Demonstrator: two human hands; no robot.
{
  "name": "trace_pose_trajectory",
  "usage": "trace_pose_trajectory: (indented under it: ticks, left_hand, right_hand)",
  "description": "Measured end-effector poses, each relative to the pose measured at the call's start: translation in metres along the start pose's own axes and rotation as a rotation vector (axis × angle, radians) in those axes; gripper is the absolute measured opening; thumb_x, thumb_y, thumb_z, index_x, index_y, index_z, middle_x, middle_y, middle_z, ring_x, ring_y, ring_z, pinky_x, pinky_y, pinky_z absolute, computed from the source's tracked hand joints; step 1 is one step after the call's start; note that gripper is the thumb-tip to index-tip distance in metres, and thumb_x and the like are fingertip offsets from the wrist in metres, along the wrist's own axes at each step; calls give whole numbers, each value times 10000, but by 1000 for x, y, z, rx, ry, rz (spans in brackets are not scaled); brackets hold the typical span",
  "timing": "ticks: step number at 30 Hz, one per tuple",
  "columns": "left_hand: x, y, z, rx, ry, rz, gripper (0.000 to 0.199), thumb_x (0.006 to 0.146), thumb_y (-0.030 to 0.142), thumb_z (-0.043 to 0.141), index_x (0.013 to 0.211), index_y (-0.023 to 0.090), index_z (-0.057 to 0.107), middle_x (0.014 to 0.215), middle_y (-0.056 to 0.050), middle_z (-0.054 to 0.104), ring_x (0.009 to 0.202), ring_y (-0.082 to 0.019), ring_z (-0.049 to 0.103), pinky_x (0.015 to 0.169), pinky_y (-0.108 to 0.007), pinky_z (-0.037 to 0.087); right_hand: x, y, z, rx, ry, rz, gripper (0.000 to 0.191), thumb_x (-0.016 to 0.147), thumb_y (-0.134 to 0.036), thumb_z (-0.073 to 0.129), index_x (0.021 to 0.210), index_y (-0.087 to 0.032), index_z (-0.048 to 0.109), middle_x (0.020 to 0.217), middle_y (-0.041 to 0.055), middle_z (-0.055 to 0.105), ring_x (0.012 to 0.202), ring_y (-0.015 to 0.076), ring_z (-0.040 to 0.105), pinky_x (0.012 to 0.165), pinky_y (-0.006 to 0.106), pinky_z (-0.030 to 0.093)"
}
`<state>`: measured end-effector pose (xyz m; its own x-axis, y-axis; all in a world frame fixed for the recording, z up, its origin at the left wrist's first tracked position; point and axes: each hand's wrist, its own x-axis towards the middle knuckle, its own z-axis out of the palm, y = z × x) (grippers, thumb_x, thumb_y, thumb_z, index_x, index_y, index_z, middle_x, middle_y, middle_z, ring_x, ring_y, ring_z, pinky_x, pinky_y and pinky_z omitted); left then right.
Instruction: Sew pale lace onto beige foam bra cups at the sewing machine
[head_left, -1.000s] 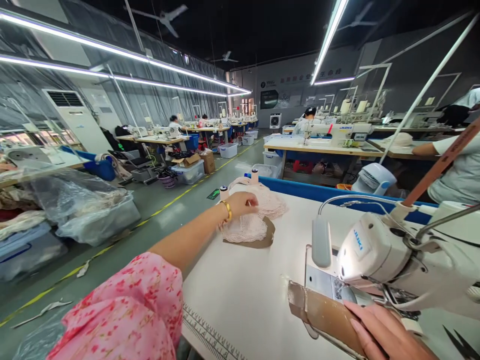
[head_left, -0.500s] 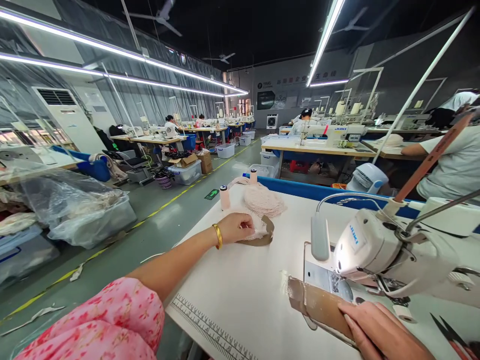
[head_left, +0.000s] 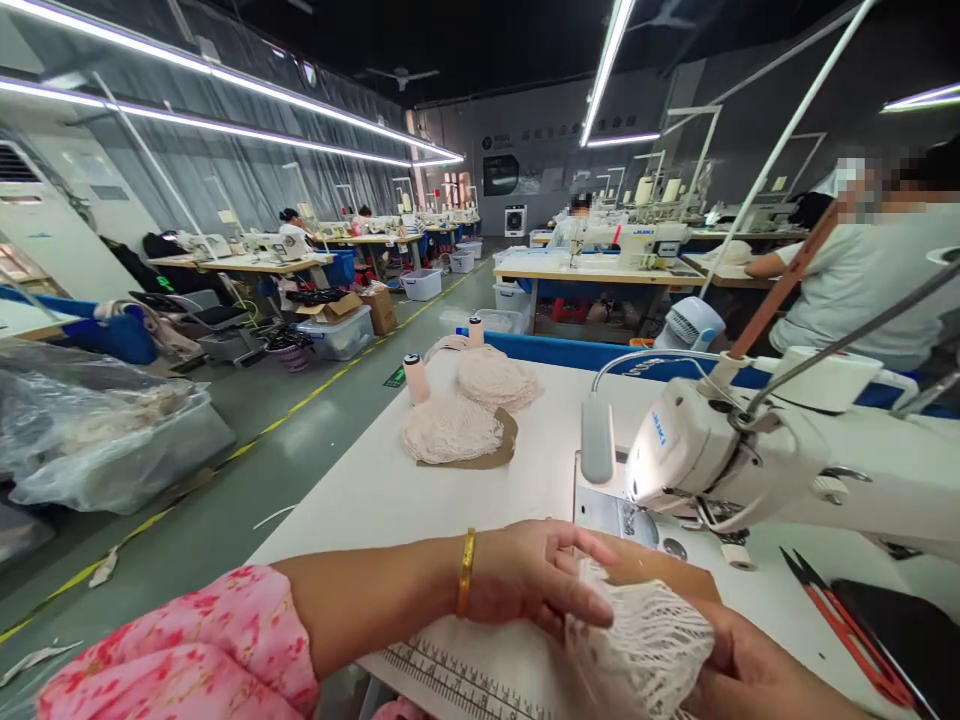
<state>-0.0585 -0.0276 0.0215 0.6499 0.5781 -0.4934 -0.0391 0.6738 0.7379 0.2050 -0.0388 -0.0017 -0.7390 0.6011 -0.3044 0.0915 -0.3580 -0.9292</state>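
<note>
Where my two hands come close, one bit of white lace (head_left: 652,640) is between them, over the table (head_left: 337,510). My right hand (head_left: 742,665) holds its edge. My left hand (head_left: 532,575) has bent fingers on the other side; I can't tell if they pinch. One brown sheet (head_left: 667,565) lies behind, near one sewing machine (head_left: 720,460). Farther out are one pair of red scissors (head_left: 851,630), two lace piles (head_left: 454,432) and two spools (head_left: 416,382).

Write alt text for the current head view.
Two bare hands, left and right, hold pale lace beside a white sewing machine; more lace lies on the white table, with red-handled scissors at right.
</note>
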Motion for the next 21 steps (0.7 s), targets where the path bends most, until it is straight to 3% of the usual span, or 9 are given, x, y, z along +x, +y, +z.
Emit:
trace_pose_trajectory:
  ticks: [2, 4, 5, 7, 9, 11, 13, 17, 21]
  left_hand:
    - [1, 8, -1, 163, -231, -153, 878, 386, 269, 1081, 1147, 223, 645, 843, 28, 652, 690, -144, 644, 605, -253, 535]
    - [1, 18, 2, 379, -324, -211, 922, 430, 292, 1068, 1234, 251, 619, 964, -2, 667, 766, -195, 693, 623, -298, 563]
    - [3, 23, 5, 509, -268, -149, 935, 487, 325, 1052, 1301, 266, 596, 1051, -25, 667, 855, -227, 714, 673, -325, 584]
    - [8, 32, 10, 751, -76, 130, 911, 610, 391, 997, 1402, 273, 564, 1234, -78, 652, 1095, -283, 688, 867, -389, 596]
    - [17, 37, 16, 841, -40, 359, 818, 681, 396, 953, 1394, 250, 581, 1361, -105, 633, 1265, -310, 606, 1064, -442, 521]
    - [28, 36, 20, 778, -125, 371, 625, 704, 370, 928, 1230, 213, 631, 1261, -86, 687, 1184, -278, 634, 1046, -419, 514]
    - [36, 31, 20, 661, -166, 279, 477, 694, 348, 911, 1034, 197, 612, 1046, -38, 703, 971, -209, 653, 863, -334, 536]
    - [40, 24, 10, 549, -181, 129, 405, 703, 403, 883, 870, 189, 582, 824, 24, 605, 758, -130, 543, 668, -253, 431]
    - [41, 23, 1, 627, -48, 162, 392, 783, 512, 791, 771, 181, 580, 728, 37, 541, 686, -120, 476, 613, -251, 368]
  right_hand:
    - [-5, -3, -2, 90, -30, 29, 488, 779, -648, 855, 971, -219, 726, 892, 34, 709, 797, 196, 667, 748, 281, 520]
    - [-6, -6, -7, 55, 22, -31, 465, 805, -620, 855, 845, -212, 635, 790, -12, 602, 739, 151, 565, 696, 253, 441]
    - [-5, -7, -10, -24, 56, -74, 460, 827, -605, 845, 821, -212, 606, 804, -13, 576, 779, 159, 543, 720, 261, 428]
    - [-3, -10, -14, -184, 92, -118, 441, 882, -610, 789, 840, -215, 599, 867, 2, 563, 844, 182, 520, 747, 282, 412]
    - [1, -12, -15, -257, 111, -111, 431, 918, -621, 744, 884, -217, 599, 873, -3, 542, 805, 173, 494, 710, 278, 387]
    - [3, -12, -14, -241, 113, -104, 434, 930, -624, 731, 908, -214, 590, 862, -12, 526, 767, 157, 472, 677, 265, 364]
    - [3, -13, -12, -180, 111, -134, 432, 929, -610, 741, 910, -206, 588, 924, 5, 553, 803, 156, 487, 686, 258, 373]
    - [-2, -13, -15, -54, 166, -184, 427, 906, -563, 787, 875, -200, 564, 917, 0, 555, 768, 134, 472, 662, 245, 361]
    - [-5, -10, -22, -145, 242, -130, 443, 931, -603, 732, 883, -215, 523, 755, -51, 446, 692, 129, 393, 619, 248, 299]
